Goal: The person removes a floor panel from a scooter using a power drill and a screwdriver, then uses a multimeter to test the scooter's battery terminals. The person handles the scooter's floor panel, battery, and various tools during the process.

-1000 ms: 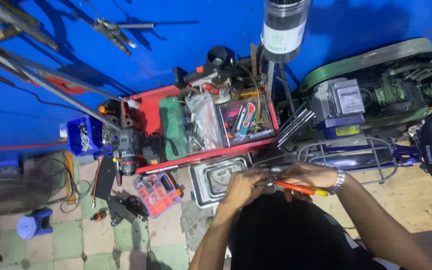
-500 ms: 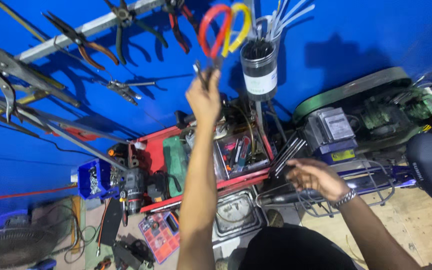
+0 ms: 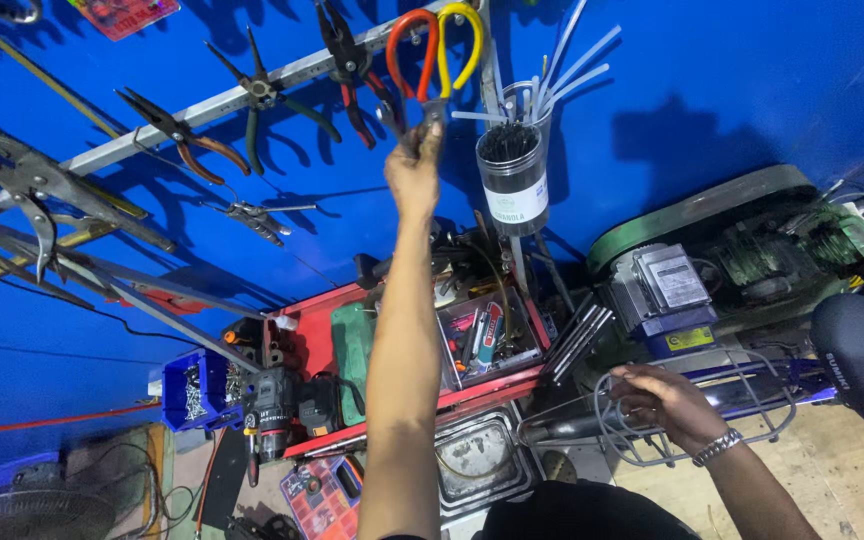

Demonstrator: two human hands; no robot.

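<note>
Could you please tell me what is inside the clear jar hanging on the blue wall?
The clear jar holds a dense bundle of black cable ties in its upper part, with long white ones sticking out above. A white label covers the jar's lower part, so nothing shows there.

Blue wall (image 3: 732, 90) has pliers (image 3: 182, 135) hanging on a rail. Clear jar (image 3: 514, 175) holds zip ties, and a cordless drill (image 3: 270, 405) sits below by the red tray (image 3: 302, 340).

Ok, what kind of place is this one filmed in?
Most likely a small repair workshop. Pliers hang on a blue wall, a red tool tray is crammed with tools, and the left hand holds red-and-yellow-handled scissors at the rack.
</note>
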